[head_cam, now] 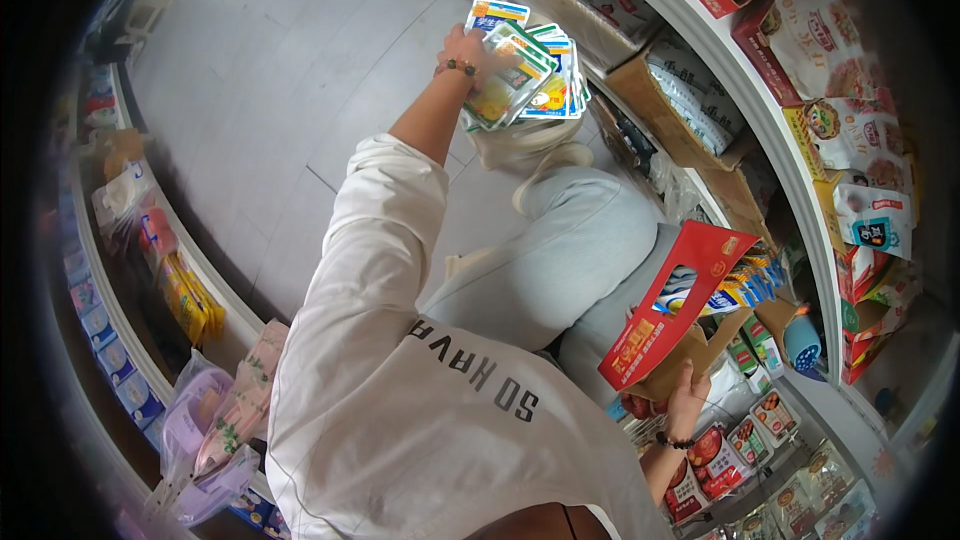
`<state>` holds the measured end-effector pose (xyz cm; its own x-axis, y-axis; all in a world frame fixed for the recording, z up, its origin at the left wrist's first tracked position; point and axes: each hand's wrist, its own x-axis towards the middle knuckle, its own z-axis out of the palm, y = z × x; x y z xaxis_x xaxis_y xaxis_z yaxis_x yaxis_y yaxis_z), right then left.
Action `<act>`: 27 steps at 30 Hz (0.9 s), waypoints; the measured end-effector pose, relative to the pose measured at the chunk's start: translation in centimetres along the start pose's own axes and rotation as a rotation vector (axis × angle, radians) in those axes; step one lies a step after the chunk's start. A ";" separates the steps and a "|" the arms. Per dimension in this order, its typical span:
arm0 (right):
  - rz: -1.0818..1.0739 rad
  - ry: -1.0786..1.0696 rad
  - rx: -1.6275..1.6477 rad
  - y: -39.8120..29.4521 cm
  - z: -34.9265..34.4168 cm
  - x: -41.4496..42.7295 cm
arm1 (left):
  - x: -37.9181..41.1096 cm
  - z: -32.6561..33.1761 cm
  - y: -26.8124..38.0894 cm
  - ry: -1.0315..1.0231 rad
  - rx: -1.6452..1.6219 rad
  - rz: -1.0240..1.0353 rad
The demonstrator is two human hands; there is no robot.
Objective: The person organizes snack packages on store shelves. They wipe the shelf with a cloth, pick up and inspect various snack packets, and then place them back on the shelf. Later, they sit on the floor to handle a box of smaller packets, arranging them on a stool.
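Observation:
My left hand point(469, 52) is on a fanned stack of flat plastic packets point(551, 86), with blue-and-yellow and green fronts. Its thumb lies blurred over the green packets point(506, 94), and its other fingers reach around their left side. Below the stack, a cream shoe point(529, 146) partly shows. At the lower right, my right hand point(684, 397) grips the bottom of a red cardboard display box point(637, 337), which is tilted and has a cut-out window. Blue-and-yellow packets point(739, 285) stand in a row inside the box.
Shelving point(787, 67) curves along the right, with open cartons point(630, 86) of bagged goods on its lower level. Hanging food packs point(716, 457) are at lower right. Another shelf point(217, 277) runs along the left, holding yellow packets point(191, 300) and lilac plastic items point(199, 405). Grey tile floor point(277, 75) lies between.

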<state>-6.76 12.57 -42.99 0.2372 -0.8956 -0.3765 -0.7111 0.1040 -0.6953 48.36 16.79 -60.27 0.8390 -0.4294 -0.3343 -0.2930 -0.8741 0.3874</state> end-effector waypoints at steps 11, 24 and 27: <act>0.081 -0.014 0.038 -0.3 0.1 0.0 | 2.6 2.5 -1.7 0.049 -0.089 0.197; 0.077 0.015 -0.004 1.9 -0.5 0.0 | 1.9 -0.1 -0.3 -0.125 -0.213 0.006; 0.077 0.032 0.013 -0.7 0.2 -0.1 | 1.8 0.9 -1.0 -0.009 -0.304 0.058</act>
<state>-6.20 12.72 -42.59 0.1605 -0.8979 -0.4098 -0.7178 0.1789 -0.6729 49.74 16.72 -61.98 0.8202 -0.4799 -0.3113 -0.1887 -0.7407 0.6448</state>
